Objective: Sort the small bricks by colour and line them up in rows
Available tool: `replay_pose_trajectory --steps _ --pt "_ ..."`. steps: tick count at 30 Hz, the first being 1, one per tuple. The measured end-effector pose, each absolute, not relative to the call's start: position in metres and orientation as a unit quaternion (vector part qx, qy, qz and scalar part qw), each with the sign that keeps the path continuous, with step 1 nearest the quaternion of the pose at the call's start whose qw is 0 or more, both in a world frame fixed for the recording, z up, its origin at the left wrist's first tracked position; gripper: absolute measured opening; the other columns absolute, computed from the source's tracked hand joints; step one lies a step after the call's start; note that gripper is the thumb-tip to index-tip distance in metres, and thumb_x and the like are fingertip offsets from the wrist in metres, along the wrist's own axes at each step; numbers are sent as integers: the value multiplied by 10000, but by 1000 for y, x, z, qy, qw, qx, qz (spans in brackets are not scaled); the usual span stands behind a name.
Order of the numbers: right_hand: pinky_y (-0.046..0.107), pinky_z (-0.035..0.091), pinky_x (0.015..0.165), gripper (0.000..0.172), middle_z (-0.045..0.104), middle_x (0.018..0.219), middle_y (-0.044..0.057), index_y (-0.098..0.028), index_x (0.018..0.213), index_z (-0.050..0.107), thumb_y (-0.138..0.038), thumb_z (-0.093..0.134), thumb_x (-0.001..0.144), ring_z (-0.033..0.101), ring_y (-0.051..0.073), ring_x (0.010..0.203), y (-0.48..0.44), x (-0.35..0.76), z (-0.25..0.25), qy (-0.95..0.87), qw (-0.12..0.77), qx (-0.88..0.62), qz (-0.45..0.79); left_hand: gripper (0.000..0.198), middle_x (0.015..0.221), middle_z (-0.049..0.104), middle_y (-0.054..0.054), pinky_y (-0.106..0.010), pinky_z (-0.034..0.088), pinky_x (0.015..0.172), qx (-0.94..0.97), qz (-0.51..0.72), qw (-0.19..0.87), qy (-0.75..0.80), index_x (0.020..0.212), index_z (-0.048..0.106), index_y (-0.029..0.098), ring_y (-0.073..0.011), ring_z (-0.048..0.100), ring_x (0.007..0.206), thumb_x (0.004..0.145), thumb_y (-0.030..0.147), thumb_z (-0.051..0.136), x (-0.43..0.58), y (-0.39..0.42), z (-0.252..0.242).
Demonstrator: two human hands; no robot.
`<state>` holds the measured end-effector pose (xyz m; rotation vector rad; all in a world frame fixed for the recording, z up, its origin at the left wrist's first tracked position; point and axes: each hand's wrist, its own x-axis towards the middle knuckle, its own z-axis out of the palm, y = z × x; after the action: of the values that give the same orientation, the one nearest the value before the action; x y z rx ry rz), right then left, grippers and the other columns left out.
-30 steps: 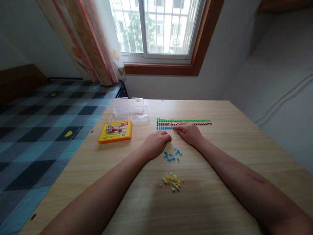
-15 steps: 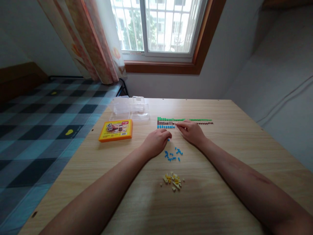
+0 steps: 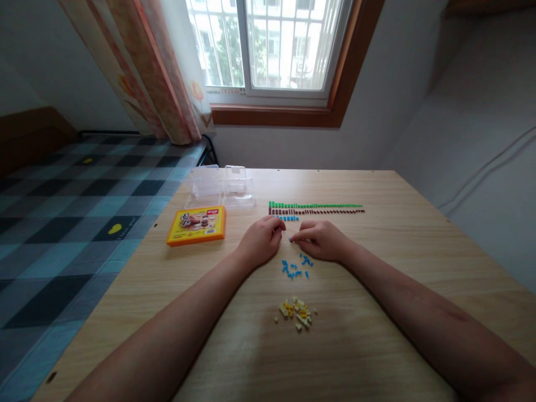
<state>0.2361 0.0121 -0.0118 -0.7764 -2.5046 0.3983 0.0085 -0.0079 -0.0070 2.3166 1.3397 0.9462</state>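
My right hand (image 3: 320, 239) is closed, thumb and forefinger pinching at a small blue building brick (image 3: 290, 240) on the table. Beside it on the left, my left hand (image 3: 262, 239) rests with curled fingers; whatever they may hold is hidden. It covers part of the left end of a short row of blue bricks (image 3: 291, 218). Behind this row run a long line of dark brown bricks (image 3: 318, 212) and a long line of green bricks (image 3: 314, 205). Nearer to me lie a loose scatter of blue bricks (image 3: 293, 271) and a pile of yellow and cream bricks (image 3: 296, 312).
A yellow-orange box (image 3: 196, 225) lies left of my left hand. Clear plastic cases (image 3: 238, 195) stand open behind it. The wooden table (image 3: 377, 335) borders a bed with a checked cover (image 3: 84, 234) on the left; a window (image 3: 288, 50) is ahead.
My right hand has drawn back from the rows to the single blue brick near my left hand. My left hand has shifted slightly left, uncovering that brick.
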Motion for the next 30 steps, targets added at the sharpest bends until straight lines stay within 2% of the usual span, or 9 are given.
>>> replay_pose_trajectory --steps 10,17,24,30 --pt "284 496 781 230 756 958 50 -265 1021 797 -282 578 955 683 188 858 48 261 -19 -863 238 -440 66 178 902 674 -54 -328 508 770 816 304 144 470 879 661 191 -193 620 820 859 101 508 9 -9 -5" --pt "277 501 820 225 761 1002 37 -267 1038 790 -266 581 955 692 185 901 47 250 -21 -857 247 -449 61 180 900 670 -54 -329 504 759 818 297 139 473 883 670 188 -193 614 808 853 102 515 10 -10 -5" --pt "284 503 819 221 763 985 39 -270 1024 793 -314 585 963 692 189 902 48 251 -23 -855 241 -456 60 189 900 672 -50 -326 505 765 819 293 131 475 882 674 194 -192 614 814 859 106 509 11 -10 -5" --pt "281 510 802 222 764 975 41 -265 1040 792 -278 588 954 693 182 869 47 250 -23 -853 258 -450 63 189 907 671 -53 -322 507 765 820 290 131 476 881 677 195 -190 616 814 856 105 514 12 -10 -4"
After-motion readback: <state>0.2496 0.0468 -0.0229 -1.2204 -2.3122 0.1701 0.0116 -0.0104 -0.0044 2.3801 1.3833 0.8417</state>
